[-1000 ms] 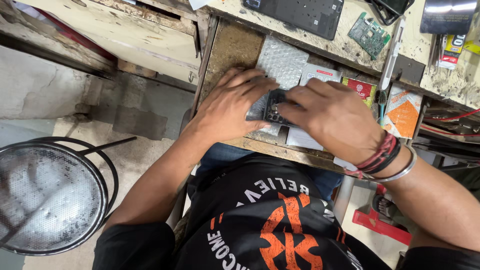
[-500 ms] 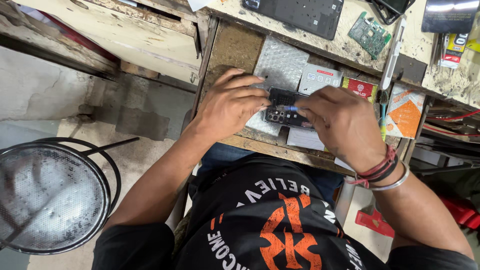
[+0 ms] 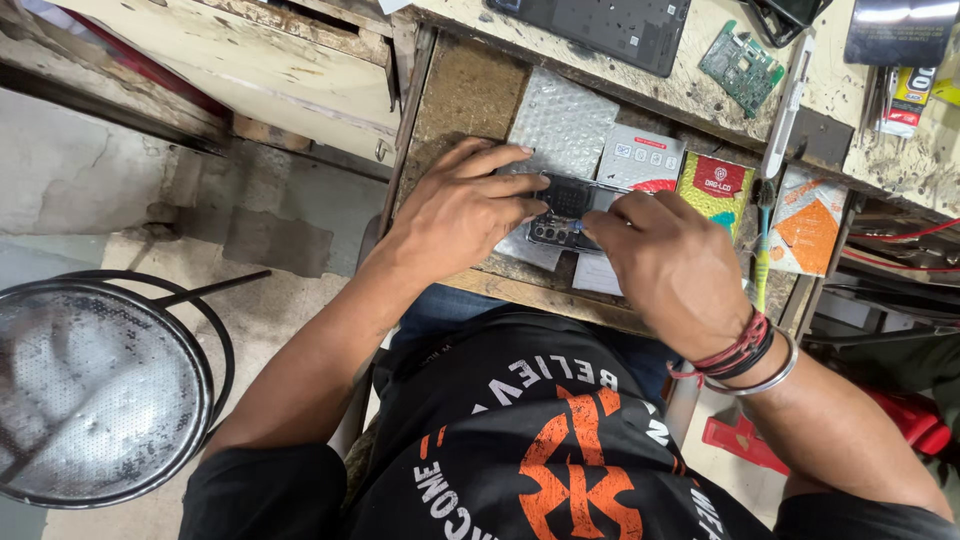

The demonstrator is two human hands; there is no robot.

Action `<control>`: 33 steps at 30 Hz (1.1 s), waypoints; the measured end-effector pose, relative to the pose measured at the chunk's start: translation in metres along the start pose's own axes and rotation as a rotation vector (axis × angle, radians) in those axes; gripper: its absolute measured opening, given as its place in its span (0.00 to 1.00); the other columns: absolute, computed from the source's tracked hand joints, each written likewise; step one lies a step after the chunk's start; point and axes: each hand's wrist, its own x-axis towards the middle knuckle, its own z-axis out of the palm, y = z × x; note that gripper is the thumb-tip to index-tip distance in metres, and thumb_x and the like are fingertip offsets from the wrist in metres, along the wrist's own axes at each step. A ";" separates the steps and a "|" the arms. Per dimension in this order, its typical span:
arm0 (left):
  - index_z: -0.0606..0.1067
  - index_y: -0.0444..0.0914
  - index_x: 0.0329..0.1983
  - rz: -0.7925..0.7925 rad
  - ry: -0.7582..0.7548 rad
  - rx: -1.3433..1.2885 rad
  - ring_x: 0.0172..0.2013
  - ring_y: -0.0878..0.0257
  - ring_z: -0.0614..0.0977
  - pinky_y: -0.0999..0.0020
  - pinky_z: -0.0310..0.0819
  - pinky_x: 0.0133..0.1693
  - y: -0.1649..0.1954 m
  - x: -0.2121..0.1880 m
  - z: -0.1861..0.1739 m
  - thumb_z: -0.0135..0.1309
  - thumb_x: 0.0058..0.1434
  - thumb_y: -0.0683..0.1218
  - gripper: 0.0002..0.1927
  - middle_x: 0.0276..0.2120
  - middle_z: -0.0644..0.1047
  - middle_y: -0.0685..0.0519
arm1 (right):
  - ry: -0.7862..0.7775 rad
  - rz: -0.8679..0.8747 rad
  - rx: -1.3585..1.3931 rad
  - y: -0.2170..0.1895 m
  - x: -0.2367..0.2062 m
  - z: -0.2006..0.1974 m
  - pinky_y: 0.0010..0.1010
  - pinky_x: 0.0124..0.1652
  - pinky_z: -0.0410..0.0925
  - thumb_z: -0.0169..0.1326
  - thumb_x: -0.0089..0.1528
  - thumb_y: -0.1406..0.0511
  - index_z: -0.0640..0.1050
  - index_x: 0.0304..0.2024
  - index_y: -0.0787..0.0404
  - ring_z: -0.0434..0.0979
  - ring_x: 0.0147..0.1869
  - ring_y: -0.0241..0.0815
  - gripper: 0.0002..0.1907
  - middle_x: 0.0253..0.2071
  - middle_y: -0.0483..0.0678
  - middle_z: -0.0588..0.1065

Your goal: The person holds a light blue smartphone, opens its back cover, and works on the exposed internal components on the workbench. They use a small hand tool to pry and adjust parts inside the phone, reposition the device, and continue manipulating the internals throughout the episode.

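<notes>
Worn wooden table (image 3: pixel 470 95) fills the upper half, an open drawer tray set into it right in front of the person, black printed shirt (image 3: pixel 560 450) at bottom centre. Round mesh stool seat (image 3: pixel 90 395) sits on the floor to the person's left, well apart from the work. On the tabletop above the tray: dark flat device back panel (image 3: pixel 600 25), green circuit board (image 3: pixel 742 65) just beside it, white pen-like tool (image 3: pixel 785 110) running down toward the tray. In the tray: bubble-wrap sheet (image 3: pixel 560 125), small printed packets, one grey-white (image 3: pixel 640 160), one yellow-red (image 3: pixel 715 185), one orange-white (image 3: pixel 808 225).

Phone (image 3: pixel 568 212), opened, dark, inner parts showing, lies flat on the bubble wrap and a white sheet at tray centre, long axis roughly left-right across the person. It sits directly between both hands, no reach needed.

Left hand (image 3: pixel 455 215) comes from the left, fingers spread, fingertips pressing on the phone's left end and top edge, pinning it down; not wrapped round it. Right hand (image 3: pixel 675 270) comes from the right, fingers curled together over the phone's right end, touching it; a small blue bit shows at the fingertips, cannot tell what it is or if it's pinched. Right wrist carries red and black threads plus a metal bangle (image 3: pixel 765 375). Both hands equally near, meeting over the phone, nearly touching each other
</notes>
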 end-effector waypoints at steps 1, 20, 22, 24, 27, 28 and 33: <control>0.85 0.46 0.45 -0.003 0.003 -0.010 0.65 0.59 0.73 0.51 0.62 0.67 0.000 0.000 0.000 0.59 0.61 0.43 0.11 0.55 0.81 0.61 | -0.015 -0.018 -0.004 -0.001 0.001 -0.002 0.36 0.39 0.73 0.56 0.56 0.69 0.82 0.45 0.58 0.77 0.42 0.47 0.14 0.38 0.46 0.75; 0.85 0.48 0.45 -0.040 0.025 -0.048 0.63 0.58 0.74 0.53 0.64 0.64 0.001 0.008 -0.003 0.61 0.57 0.43 0.13 0.54 0.81 0.62 | -0.130 -0.397 -0.395 -0.004 0.032 0.007 0.30 0.32 0.71 0.56 0.51 0.62 0.79 0.27 0.61 0.74 0.37 0.43 0.08 0.27 0.45 0.73; 0.84 0.47 0.44 -0.034 0.039 -0.044 0.63 0.58 0.75 0.54 0.65 0.64 0.000 0.008 -0.003 0.61 0.58 0.44 0.12 0.53 0.82 0.62 | -0.323 -0.288 -0.416 -0.005 0.034 0.009 0.30 0.30 0.71 0.55 0.54 0.63 0.79 0.29 0.61 0.74 0.36 0.41 0.08 0.28 0.47 0.75; 0.84 0.47 0.44 -0.019 0.052 -0.046 0.62 0.59 0.76 0.54 0.65 0.64 0.000 0.007 -0.003 0.62 0.57 0.44 0.11 0.53 0.82 0.62 | -0.267 -0.374 -0.354 -0.003 0.035 0.010 0.30 0.31 0.71 0.56 0.52 0.63 0.80 0.28 0.63 0.74 0.38 0.42 0.08 0.28 0.45 0.74; 0.85 0.47 0.41 -0.008 0.047 -0.012 0.61 0.57 0.76 0.52 0.64 0.62 -0.001 0.009 -0.004 0.62 0.56 0.44 0.10 0.51 0.82 0.61 | -0.079 -0.497 -0.220 0.000 0.037 0.007 0.32 0.33 0.72 0.56 0.50 0.64 0.79 0.24 0.61 0.75 0.40 0.43 0.06 0.29 0.45 0.74; 0.84 0.46 0.40 -0.008 0.045 -0.005 0.61 0.57 0.76 0.52 0.65 0.63 0.000 0.010 -0.004 0.62 0.56 0.43 0.09 0.51 0.82 0.60 | -0.001 -0.543 -0.170 0.000 0.037 0.006 0.33 0.34 0.72 0.56 0.49 0.64 0.79 0.23 0.60 0.76 0.40 0.44 0.05 0.29 0.45 0.74; 0.85 0.45 0.41 -0.012 0.065 -0.075 0.61 0.56 0.75 0.53 0.66 0.61 0.001 0.012 -0.005 0.62 0.58 0.44 0.09 0.51 0.82 0.59 | -0.214 -0.385 -0.404 -0.001 0.036 0.003 0.30 0.31 0.71 0.54 0.56 0.61 0.79 0.28 0.60 0.74 0.36 0.42 0.10 0.30 0.46 0.75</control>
